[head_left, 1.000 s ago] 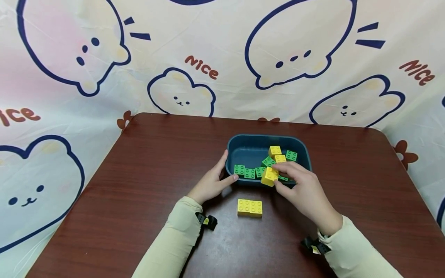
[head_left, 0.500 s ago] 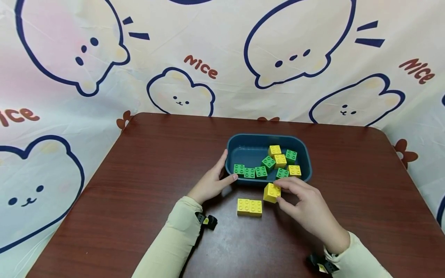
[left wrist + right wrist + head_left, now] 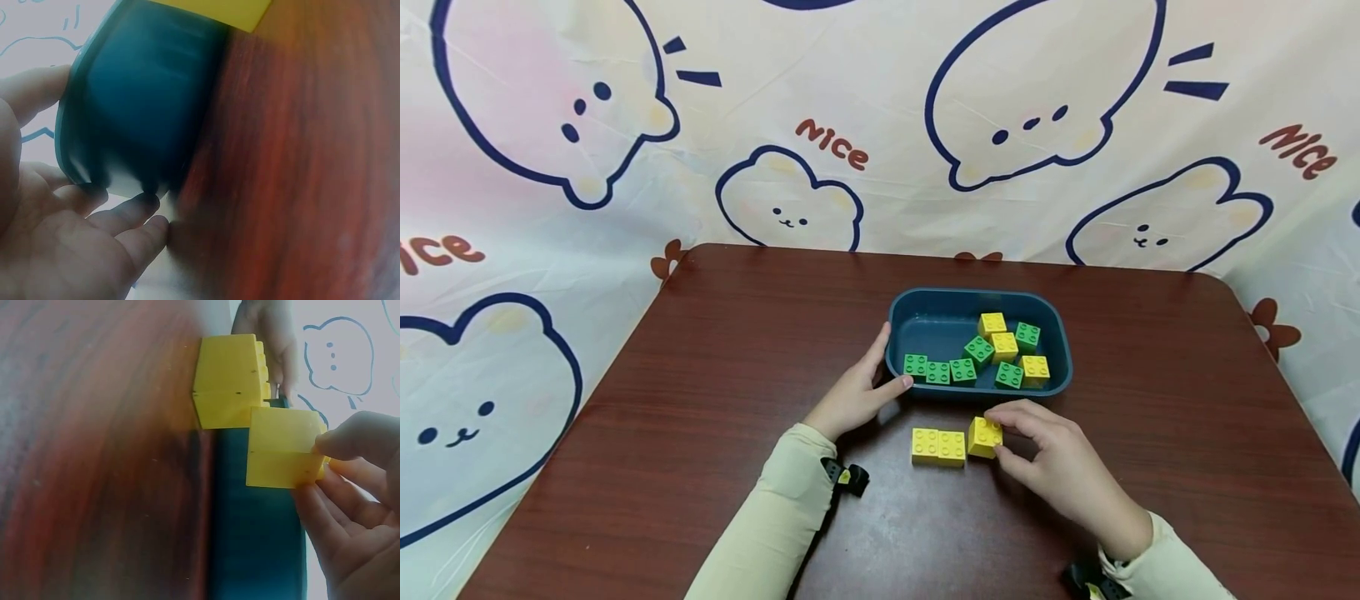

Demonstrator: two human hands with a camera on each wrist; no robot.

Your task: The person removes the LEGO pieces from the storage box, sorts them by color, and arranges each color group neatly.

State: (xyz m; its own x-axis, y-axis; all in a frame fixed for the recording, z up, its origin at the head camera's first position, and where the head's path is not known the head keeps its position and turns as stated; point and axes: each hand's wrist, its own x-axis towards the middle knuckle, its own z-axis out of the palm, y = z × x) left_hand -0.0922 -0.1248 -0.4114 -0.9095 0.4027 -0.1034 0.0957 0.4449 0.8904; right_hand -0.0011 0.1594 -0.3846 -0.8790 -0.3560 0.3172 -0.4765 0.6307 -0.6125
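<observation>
Brown tabletop (image 3: 737,358): only the head view shows the tray (image 3: 936,321)'s green blocks (image 3: 962,372). Straight-fingered left hand (image 3: 855,395) touches the tray; right hand (image 3: 1063,467) pinches a yellow block (image 3: 982,438), now farther from it.

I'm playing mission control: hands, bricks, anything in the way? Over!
Right hand pinching yellow toy brick, near yellow brick pair. Left hand touching teal tray. Nothing visible between brick and pair.

One high view, two near tray (image 3: 928,328)
</observation>
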